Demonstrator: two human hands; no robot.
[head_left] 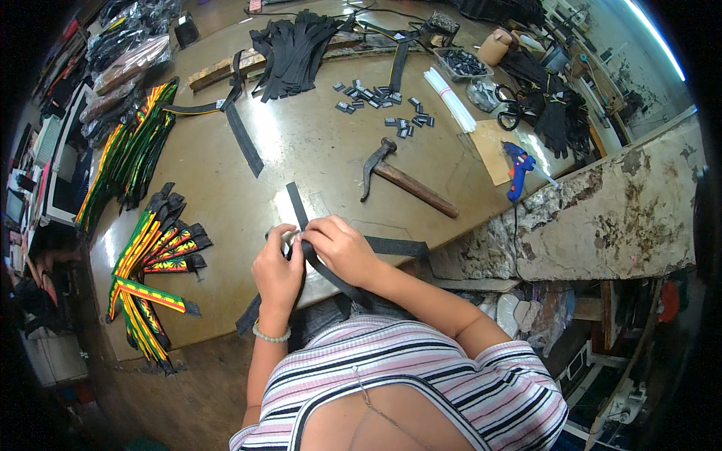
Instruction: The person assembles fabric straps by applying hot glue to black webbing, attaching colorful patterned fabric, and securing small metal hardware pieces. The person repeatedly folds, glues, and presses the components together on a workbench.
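My left hand (277,272) and my right hand (340,248) meet at the near edge of the worktable (316,143). Both pinch a long black webbing strap (297,204) that runs from the table surface down past my lap. A small metal piece seems to sit between my fingers at the strap, mostly hidden. A second black strap piece (397,246) lies just right of my right hand. A hammer (406,180) with a wooden handle lies beyond my hands.
Striped green, yellow and red straps (154,255) fan out at the left. Black strap bundles (297,49) and small black buckles (380,105) lie farther back. A blue glue gun (517,167), white glue sticks (450,98) and scissors (510,109) are at the right, beside a rough concrete block (617,210).
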